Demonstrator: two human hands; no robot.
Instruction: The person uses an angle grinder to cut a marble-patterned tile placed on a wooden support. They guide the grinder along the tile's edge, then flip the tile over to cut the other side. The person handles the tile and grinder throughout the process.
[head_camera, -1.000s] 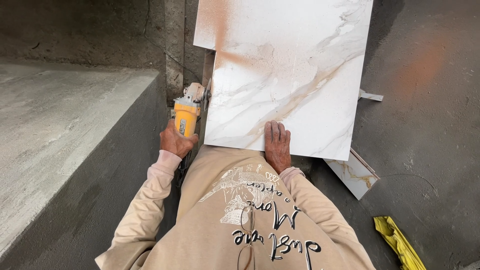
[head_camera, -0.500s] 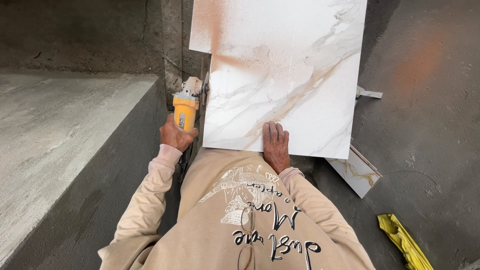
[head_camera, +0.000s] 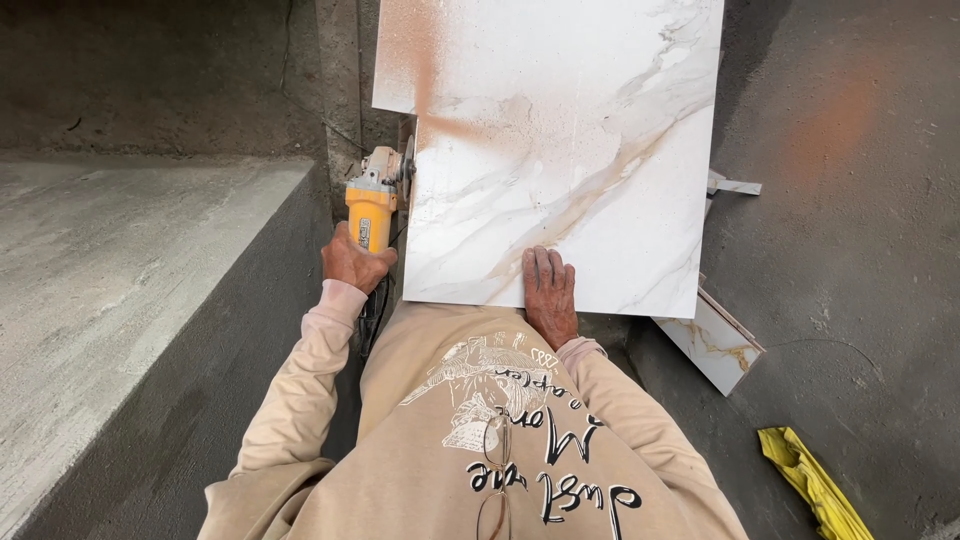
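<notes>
Now the left hand (head_camera: 352, 258) grips the yellow grinder (head_camera: 372, 205) at the left edge of the big tile (head_camera: 560, 130), which looks hard, heavy and easy to crack, while the right hand (head_camera: 548, 292) lies open and flat on its near edge.

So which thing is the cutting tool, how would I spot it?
Find the big white marble-look tile lying in the middle. Go to its left edge, beside the grey concrete ledge. There the left hand grips a small grinder: it has a bright yellow body and a pale metal head touching the tile's edge, the only yellow thing on that side.
</notes>
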